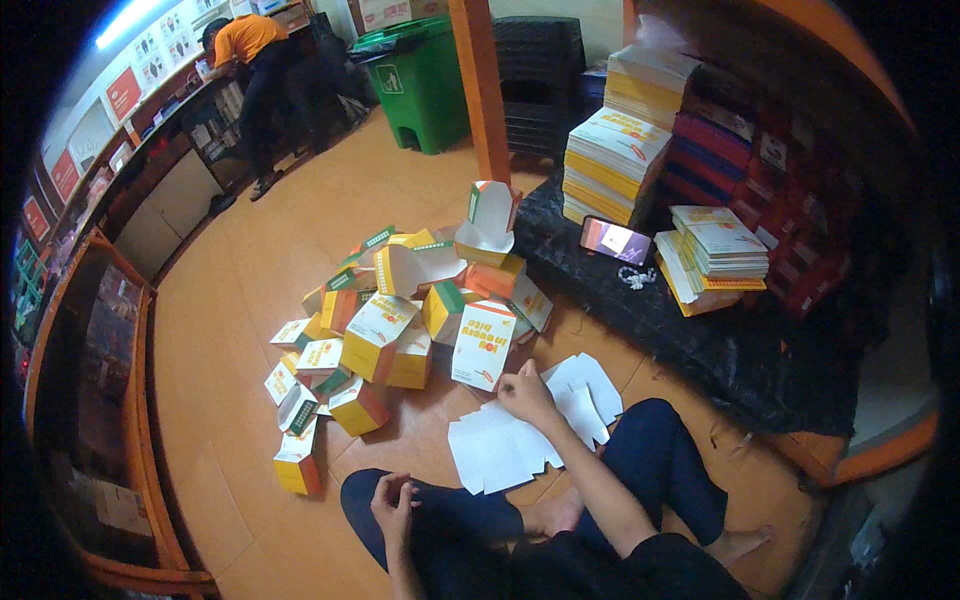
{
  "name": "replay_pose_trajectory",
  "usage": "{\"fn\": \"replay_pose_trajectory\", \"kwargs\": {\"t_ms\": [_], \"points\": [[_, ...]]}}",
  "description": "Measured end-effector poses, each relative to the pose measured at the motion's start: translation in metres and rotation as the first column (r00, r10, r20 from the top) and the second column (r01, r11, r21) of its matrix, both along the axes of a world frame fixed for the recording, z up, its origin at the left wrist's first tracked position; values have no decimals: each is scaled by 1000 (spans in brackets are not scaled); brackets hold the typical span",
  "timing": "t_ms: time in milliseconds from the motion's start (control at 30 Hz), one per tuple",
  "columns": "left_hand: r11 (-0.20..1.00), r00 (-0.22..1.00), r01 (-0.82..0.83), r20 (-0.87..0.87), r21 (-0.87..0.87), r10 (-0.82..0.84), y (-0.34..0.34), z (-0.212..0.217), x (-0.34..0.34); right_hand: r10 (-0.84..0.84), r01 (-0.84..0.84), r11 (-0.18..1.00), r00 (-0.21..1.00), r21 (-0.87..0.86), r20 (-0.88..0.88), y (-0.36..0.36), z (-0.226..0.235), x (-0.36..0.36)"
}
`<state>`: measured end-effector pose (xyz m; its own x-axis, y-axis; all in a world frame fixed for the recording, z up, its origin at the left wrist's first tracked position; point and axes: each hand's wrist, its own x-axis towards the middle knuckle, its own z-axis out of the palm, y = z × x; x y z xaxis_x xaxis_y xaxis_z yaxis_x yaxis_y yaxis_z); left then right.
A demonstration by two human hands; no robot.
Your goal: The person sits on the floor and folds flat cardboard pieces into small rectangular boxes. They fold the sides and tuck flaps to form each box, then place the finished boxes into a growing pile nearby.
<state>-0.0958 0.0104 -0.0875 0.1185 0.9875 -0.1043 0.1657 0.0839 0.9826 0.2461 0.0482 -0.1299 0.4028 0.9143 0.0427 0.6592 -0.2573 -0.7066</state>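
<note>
Blanks [495, 450] likely handle light, creasable; grip edges. Your left hand [395, 503] is half-curled, empty; your right hand [526, 392] curls, hold unclear.

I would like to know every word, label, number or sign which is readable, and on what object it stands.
Wording is described, not copied.
White box near the right hand: large, upside-down yellow-orange lettering, readable; smaller print too small.
Cardboard stack: similar lettering.
Green bin: white litter pictogram.
Red wall poster: too small to read.
Phone screen: too blurred to read.
</note>
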Motion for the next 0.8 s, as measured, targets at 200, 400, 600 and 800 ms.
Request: {"fn": "replay_pose_trajectory", "kwargs": {"t_ms": [200, 400, 600, 800], "points": [[1000, 998, -6, -66, 22, 7, -3, 3, 4, -252, 371, 844, 912, 388, -324, 16, -30, 6], [998, 998, -14, -52, 64, 18, -1, 1, 5, -149, 239, 961, 870, 137, -471, 46, -49, 15], [997, 994, -7, -111, 72, 15, -4, 0, 7, -299, 409, 871, 881, 271, -368, 51, -72, -5], [993, 994, -14, -108, 114, 26, -4, 6, 9, -176, 312, 949, 623, 36, -762, 70, -56, -7]]}}
